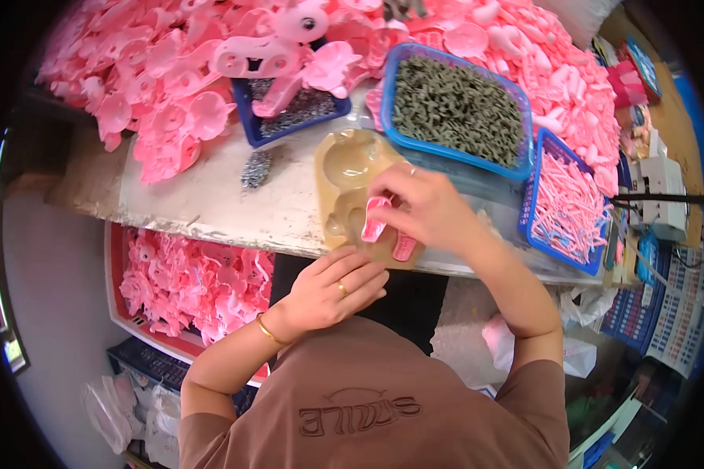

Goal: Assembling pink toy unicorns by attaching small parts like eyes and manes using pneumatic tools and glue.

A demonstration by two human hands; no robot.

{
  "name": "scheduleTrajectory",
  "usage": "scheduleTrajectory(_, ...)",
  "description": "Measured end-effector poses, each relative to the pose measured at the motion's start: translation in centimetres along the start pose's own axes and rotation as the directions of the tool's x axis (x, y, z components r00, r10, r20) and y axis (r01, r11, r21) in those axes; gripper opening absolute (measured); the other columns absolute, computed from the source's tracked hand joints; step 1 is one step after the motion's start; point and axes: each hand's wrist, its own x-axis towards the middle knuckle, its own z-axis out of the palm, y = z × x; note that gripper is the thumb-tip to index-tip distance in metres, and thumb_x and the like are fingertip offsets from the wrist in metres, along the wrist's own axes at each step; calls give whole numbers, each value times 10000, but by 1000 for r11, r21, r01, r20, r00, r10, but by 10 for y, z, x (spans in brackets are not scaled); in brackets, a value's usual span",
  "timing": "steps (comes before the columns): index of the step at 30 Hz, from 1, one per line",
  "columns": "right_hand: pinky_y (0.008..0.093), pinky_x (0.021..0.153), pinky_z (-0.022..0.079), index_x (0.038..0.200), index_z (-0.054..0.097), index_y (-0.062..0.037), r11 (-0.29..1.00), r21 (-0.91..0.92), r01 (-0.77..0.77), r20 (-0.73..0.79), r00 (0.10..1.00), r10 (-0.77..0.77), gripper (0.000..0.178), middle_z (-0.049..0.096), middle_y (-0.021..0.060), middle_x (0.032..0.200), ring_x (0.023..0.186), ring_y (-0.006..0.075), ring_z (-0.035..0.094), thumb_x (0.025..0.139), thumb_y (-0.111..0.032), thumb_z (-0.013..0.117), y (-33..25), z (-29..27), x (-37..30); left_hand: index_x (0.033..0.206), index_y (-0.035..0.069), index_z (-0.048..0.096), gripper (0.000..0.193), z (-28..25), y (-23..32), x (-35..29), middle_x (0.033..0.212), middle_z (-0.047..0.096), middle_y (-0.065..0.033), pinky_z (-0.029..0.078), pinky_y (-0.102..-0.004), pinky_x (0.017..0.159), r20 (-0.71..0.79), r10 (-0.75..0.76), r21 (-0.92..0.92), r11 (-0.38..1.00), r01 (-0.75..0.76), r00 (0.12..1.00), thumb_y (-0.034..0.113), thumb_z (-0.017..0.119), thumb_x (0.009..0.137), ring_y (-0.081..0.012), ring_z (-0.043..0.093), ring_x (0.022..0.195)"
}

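A tan moulded fixture with rounded hollows lies at the table's near edge, straight before me. Over its right side my right hand pinches a small curved pink plastic part between thumb and fingers. Just below that hand, a second pink piece sits at the fixture's near right corner. My left hand holds nothing; its fingers stretch out together at the fixture's near left edge. Whether its fingertips press on the fixture is hard to see.
Pink shell parts heap the far left. A blue tray of dark green pieces and a blue basket of pink sticks stand right. A dark blue tray of screws lies left, near loose screws. Below the table sits a red crate.
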Motion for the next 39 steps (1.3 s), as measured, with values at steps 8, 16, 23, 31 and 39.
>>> scheduleTrajectory(8,371,762,544,1012,701,-60,926,-328,189,-76,971,-226,225,677,83,972,891,274,668,823,-176,741,-7,24,0,1061,70,688,282,-58,-83,-43,1108,684,-84,490,-438,924,-292,-357,265,861,434,887,88,757,788,-292,639,1018)
scheduleTrajectory(16,347,703,539,945,709,-56,947,-307,97,-119,983,-140,114,693,78,907,795,261,678,853,-122,720,-17,24,2,1000,60,681,157,-93,-174,-67,1077,665,-67,438,-436,972,-508,-469,496,526,690,723,149,702,872,-294,567,1103)
scheduleTrajectory(23,321,648,533,929,716,-56,959,-265,106,-108,984,-139,89,697,80,901,747,240,678,865,-118,714,-20,26,1,931,31,658,80,-107,-152,-59,968,666,-83,467,-407,848,-616,-454,330,593,734,643,108,667,910,-298,585,941)
scheduleTrajectory(31,294,627,521,901,719,-39,979,-149,139,-77,986,-151,71,692,74,879,718,206,668,850,-89,724,-33,44,7,958,10,642,110,-103,-110,-67,796,616,-39,422,-287,668,-580,-719,-175,570,803,384,120,633,960,-142,532,704)
scheduleTrajectory(39,304,638,509,877,717,-32,976,-128,178,-119,974,-193,73,687,81,841,734,211,664,816,-68,734,-44,46,2,963,42,641,185,-105,-74,-60,838,632,16,467,-223,714,163,-952,-898,-34,440,260,199,552,1007,-67,587,760)
